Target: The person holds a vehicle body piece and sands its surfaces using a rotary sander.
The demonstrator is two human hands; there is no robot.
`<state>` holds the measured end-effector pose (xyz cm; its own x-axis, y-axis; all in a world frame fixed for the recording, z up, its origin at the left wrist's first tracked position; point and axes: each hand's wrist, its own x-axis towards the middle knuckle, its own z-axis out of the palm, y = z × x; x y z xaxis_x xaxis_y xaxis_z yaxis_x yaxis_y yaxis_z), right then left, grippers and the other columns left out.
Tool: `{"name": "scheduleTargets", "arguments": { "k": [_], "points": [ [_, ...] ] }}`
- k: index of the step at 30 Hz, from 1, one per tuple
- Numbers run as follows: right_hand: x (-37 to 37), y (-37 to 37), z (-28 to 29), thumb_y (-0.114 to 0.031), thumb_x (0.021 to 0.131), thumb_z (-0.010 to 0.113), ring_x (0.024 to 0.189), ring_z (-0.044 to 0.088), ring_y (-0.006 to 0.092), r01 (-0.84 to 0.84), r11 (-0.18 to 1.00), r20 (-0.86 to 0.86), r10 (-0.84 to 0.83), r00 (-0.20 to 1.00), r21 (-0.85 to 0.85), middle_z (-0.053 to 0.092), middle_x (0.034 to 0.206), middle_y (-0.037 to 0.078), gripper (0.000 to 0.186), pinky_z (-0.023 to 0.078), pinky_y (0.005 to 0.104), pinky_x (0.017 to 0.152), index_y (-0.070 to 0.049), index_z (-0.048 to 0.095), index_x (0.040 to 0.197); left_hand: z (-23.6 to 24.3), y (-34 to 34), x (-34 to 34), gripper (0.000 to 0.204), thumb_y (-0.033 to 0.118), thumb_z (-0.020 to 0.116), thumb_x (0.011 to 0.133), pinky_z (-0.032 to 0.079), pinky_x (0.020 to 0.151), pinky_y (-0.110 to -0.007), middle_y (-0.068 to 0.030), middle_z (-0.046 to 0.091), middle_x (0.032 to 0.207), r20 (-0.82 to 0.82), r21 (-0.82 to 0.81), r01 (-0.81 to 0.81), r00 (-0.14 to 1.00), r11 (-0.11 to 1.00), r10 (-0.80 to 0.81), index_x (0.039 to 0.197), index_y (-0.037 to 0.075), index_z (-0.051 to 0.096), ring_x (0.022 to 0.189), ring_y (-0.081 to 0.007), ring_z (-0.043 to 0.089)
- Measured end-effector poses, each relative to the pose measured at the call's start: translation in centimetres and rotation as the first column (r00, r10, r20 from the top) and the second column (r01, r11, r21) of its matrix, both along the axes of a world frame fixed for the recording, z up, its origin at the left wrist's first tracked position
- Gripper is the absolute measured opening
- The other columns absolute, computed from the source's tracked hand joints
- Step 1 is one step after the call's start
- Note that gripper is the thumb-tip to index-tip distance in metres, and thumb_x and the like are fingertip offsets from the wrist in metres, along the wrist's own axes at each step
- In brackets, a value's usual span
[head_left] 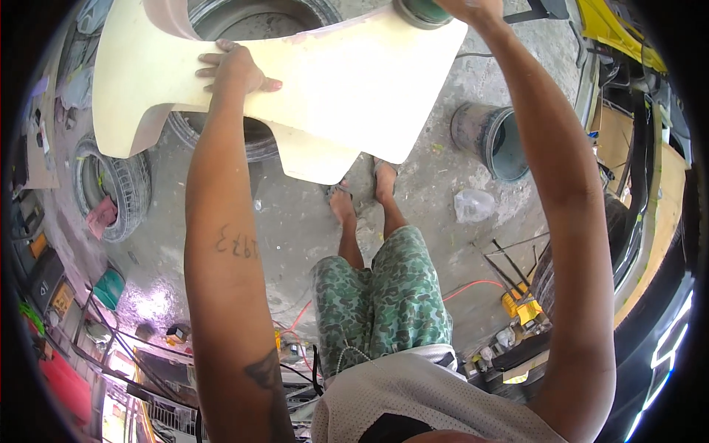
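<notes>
A large cream curved panel [347, 96] fills the upper middle, resting above a tyre [229, 148]. My left hand [238, 74] lies on the panel, fingers spread, near a raised curved section. At the top, my right hand [473, 11] is wrapped on a round green tool [421, 13] sitting at the panel's upper right edge; part of that hand is cut off by the picture's rim.
Another tyre [133, 192] with a pink cloth lies at left. A bucket [502, 148] and plastic bag [473, 205] are on the floor [413, 192] at right. Below them are a yellow item with dark rods [524, 303] and an orange hose [473, 284]. Clutter lines both sides.
</notes>
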<state>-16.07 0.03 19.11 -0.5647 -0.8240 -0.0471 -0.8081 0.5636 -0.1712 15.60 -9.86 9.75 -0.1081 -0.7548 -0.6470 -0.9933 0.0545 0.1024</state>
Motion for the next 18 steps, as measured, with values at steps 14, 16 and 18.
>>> {"name": "scheduleTargets", "arguments": {
  "k": [14,16,18],
  "points": [
    [13.1,1.5,-1.7,-0.03,0.078,0.077,0.112,0.062,0.0411,-0.279,0.954,0.233,0.297,0.926,-0.11,0.059,0.117,0.025,0.049,0.058,0.049,0.083,-0.014,0.062,0.121,-1.7,-0.8,0.3,0.155,0.039,0.101,0.061,0.027,0.116,-0.073,-0.0497,-0.007,0.157,0.096,0.02,0.103,0.99,0.995,-0.104,0.157,-0.011,-0.01,0.145,-0.0691,0.005],
    [15.8,1.1,-1.5,-0.03,0.075,0.08,0.109,0.063,0.0407,-0.328,0.938,0.201,0.345,0.917,-0.112,0.059,0.117,0.024,0.052,0.058,0.0494,0.078,-0.015,0.062,0.121,-2.2,-0.9,0.8,0.159,0.043,0.102,0.056,0.029,0.114,-0.073,-0.0521,-0.003,0.156,0.073,-0.03,0.083,0.994,0.996,-0.08,0.156,-0.013,-0.009,0.144,-0.0711,0.009],
    [17.0,1.0,-1.4,-0.025,0.077,0.077,0.107,0.063,0.0403,-0.398,0.91,0.241,0.415,0.877,-0.118,0.059,0.118,0.023,0.051,0.058,0.0487,0.08,-0.015,0.061,0.124,-2.7,-0.9,0.9,0.162,0.046,0.102,0.053,0.03,0.113,-0.073,-0.0544,0.001,0.154,0.111,-0.053,0.178,0.979,0.983,-0.171,0.156,-0.014,-0.008,0.142,-0.0726,0.01]
  ]
}}
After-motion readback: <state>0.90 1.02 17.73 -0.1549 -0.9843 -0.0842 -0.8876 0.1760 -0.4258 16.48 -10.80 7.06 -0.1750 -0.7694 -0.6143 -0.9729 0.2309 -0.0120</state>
